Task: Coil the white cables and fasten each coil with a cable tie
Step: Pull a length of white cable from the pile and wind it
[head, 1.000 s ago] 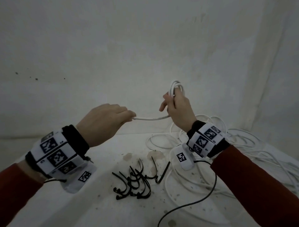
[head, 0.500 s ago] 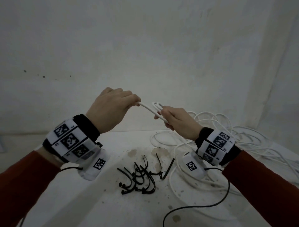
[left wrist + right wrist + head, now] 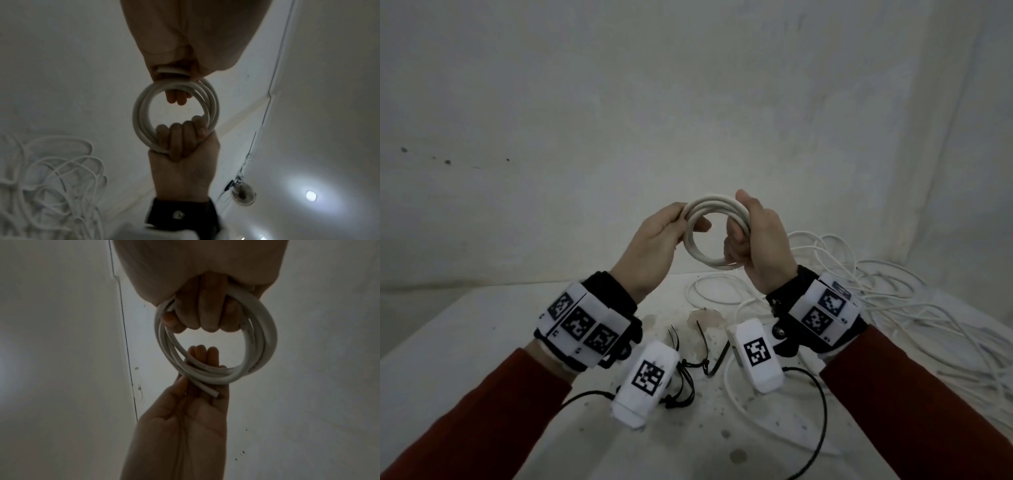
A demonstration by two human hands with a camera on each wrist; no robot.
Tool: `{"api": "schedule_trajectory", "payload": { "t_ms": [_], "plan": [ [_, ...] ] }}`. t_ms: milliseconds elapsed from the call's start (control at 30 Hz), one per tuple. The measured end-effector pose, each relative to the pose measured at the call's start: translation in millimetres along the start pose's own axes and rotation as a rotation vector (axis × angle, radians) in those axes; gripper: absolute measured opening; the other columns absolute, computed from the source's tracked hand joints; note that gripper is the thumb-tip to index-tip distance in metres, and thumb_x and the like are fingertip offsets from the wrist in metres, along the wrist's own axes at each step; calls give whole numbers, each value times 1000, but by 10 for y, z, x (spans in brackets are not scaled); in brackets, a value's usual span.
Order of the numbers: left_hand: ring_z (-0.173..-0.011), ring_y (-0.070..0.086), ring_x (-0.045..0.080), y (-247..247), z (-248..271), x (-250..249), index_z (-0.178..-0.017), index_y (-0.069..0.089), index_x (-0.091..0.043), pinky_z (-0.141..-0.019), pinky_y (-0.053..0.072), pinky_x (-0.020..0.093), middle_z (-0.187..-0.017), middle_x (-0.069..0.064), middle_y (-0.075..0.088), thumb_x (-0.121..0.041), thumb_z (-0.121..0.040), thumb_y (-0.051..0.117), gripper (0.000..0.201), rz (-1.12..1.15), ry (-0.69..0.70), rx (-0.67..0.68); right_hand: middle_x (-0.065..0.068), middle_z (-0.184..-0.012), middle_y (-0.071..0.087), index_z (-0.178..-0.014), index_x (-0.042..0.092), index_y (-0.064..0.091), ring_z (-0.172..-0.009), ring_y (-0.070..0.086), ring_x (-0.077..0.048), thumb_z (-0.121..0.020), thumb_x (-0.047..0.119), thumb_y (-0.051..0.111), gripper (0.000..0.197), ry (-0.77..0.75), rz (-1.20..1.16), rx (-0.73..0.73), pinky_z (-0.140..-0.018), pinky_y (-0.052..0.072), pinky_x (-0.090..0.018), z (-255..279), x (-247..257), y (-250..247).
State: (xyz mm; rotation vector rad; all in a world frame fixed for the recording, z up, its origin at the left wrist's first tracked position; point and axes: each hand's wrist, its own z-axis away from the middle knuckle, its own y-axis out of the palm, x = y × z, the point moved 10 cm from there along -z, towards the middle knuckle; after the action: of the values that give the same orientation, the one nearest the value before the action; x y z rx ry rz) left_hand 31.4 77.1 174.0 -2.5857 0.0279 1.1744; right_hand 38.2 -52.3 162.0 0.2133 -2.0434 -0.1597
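Since half a second ago the straight cable run is wound in, so I clench my right hand (image 3: 756,240) round the coil (image 3: 717,233) held above the table (image 3: 465,342), left hand (image 3: 657,240) pinching its opposite side, keeping the turns flush before fetching a cable tie (image 3: 717,361).

A stained white table (image 3: 482,342) stands against a white wall (image 3: 619,102) flecked with dark specks
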Motion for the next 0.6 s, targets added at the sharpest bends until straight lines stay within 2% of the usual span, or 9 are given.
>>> {"api": "schedule_trajectory", "payload": {
  "t_ms": [67,167,267,333,400,500,600],
  "plan": [
    [-82,52,19,40,-37,57,-81,67,-18,-84,36,37,-76,-4,62,-28,-89,40,30,135,-65,-33,2,-39,21,-40,17,35,-35,16,-14,-101,30,37,63,16,-65,-30,-49,12,-33,11,-16,-1],
    [-63,47,14,63,-89,122,-70,70,-23,-76,38,36,-60,-5,50,-53,-91,29,55,184,-165,-49,0,-42,20,-42,16,34,-35,16,-14,-100,31,39,61,37,-110,-47,-50,11,-35,24,-81,-2],
    [-52,42,14,143,-94,192,-70,58,-12,-71,39,34,-52,-4,43,-48,-100,27,56,223,-257,35,1,-39,19,-43,15,33,-33,17,-14,-101,33,39,60,46,-131,-28,-49,12,-34,38,-165,-8],
    [-50,36,13,169,-53,271,-72,52,-11,-65,40,27,-51,-5,36,-44,-101,27,50,246,-319,81,1,-37,20,-45,14,33,-33,19,-15,-101,33,38,60,67,-93,1,-47,15,-31,40,-246,-10],
    [-50,30,13,145,-17,365,-71,49,-12,-61,38,24,-52,-6,32,-43,-101,27,48,229,-353,92,-1,-36,27,-45,13,40,-34,28,-17,-102,34,36,61,102,-3,48,-47,21,-30,29,-335,-1],
    [-51,30,12,67,43,454,-68,47,-13,-60,35,25,-51,-9,33,-43,-100,29,47,91,-368,88,-7,-41,44,-51,9,57,-42,44,-24,-100,39,40,60,145,165,132,-48,37,-30,14,-439,48],
    [-54,33,12,56,74,450,-69,46,-13,-60,36,24,-56,-7,36,-41,-101,29,46,-144,-327,120,-3,-39,40,-56,5,58,-39,38,-21,-97,47,42,61,218,236,134,-50,41,-29,31,-560,104]
  ]
}}
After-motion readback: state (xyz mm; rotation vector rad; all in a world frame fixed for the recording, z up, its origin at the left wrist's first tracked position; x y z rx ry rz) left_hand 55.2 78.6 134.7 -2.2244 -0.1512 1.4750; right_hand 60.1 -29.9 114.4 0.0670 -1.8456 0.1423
